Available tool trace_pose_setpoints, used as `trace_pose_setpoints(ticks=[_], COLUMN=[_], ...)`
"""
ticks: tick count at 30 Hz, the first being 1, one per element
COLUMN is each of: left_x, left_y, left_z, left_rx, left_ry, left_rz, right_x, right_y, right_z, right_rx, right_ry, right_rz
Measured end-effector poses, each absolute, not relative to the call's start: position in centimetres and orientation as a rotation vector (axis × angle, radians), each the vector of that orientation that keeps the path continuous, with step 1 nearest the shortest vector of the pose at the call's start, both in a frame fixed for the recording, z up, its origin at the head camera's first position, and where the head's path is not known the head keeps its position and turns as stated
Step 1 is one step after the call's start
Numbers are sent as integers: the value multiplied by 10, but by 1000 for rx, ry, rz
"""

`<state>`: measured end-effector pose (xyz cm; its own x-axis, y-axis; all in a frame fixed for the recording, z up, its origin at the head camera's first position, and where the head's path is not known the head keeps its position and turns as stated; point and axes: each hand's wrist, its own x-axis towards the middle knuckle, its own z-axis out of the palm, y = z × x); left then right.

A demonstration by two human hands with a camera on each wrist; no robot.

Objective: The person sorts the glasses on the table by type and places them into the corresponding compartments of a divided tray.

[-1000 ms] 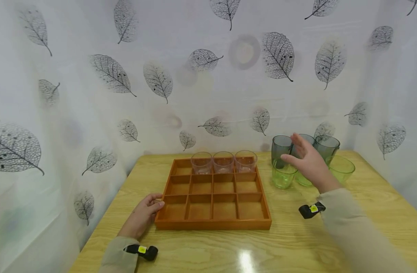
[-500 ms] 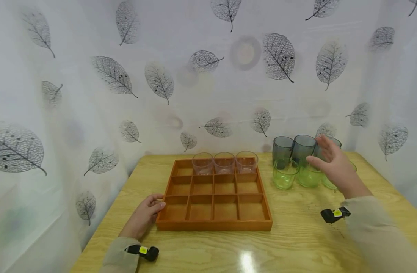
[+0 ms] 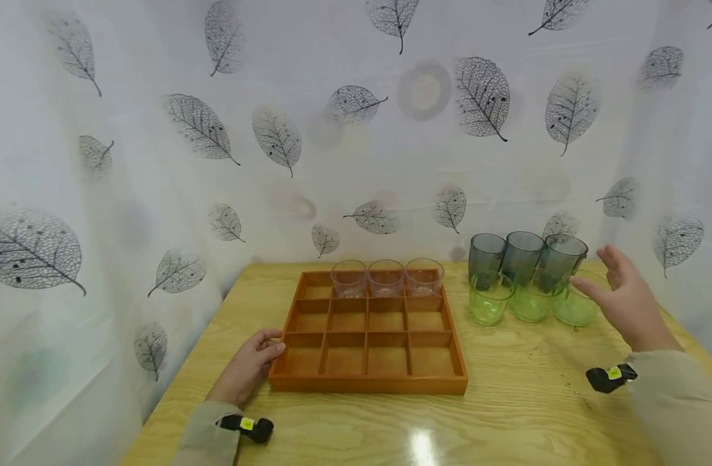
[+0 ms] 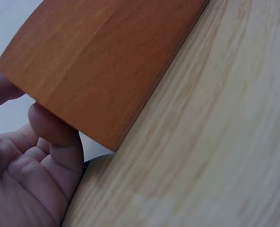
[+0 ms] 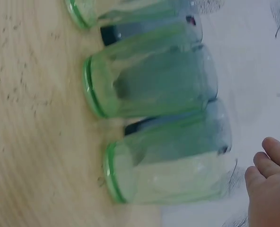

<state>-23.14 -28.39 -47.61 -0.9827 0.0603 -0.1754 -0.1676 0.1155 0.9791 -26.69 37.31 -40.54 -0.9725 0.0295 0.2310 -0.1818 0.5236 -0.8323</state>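
A brown wooden compartment tray (image 3: 367, 386) lies on the table. Three clear glasses (image 3: 385, 279) stand in its back row, leaving that row's leftmost compartment bare. My left hand (image 3: 246, 367) rests at the tray's left side, thumb and fingertips at the outer wall; the left wrist view shows the thumb (image 4: 55, 124) right at the wood. To the right of the tray stand three green glasses (image 3: 489, 304) with three taller dark grey glasses (image 3: 523, 251) behind. My right hand (image 3: 630, 301) hovers just right of the rightmost green glass, fingers extended, holding nothing.
The pale wooden table (image 3: 344, 427) carries everything. Behind and to the sides hangs a white curtain (image 3: 414, 155) printed with leaves. Green and grey glasses stand close together in two rows near the back right.
My right hand has moved rightward, from in front of the grey glasses to the right end of the green row. My left hand and the tray keep their places.
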Motion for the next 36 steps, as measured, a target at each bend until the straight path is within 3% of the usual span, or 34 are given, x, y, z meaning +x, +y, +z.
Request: trace_pose_setpoints(ticks=[16,36], left_x=[-230,-231], left_y=[-284,-285], left_z=[-473,-477], left_rx=[-100,-117], left_ry=[2241,2266], left_rz=[1929,1938], right_x=[-279,-295], right_y=[404,409], right_z=[-452,-465], right_rx=[61,28], right_ry=[-2542,-2655], right_rz=[1494,1504])
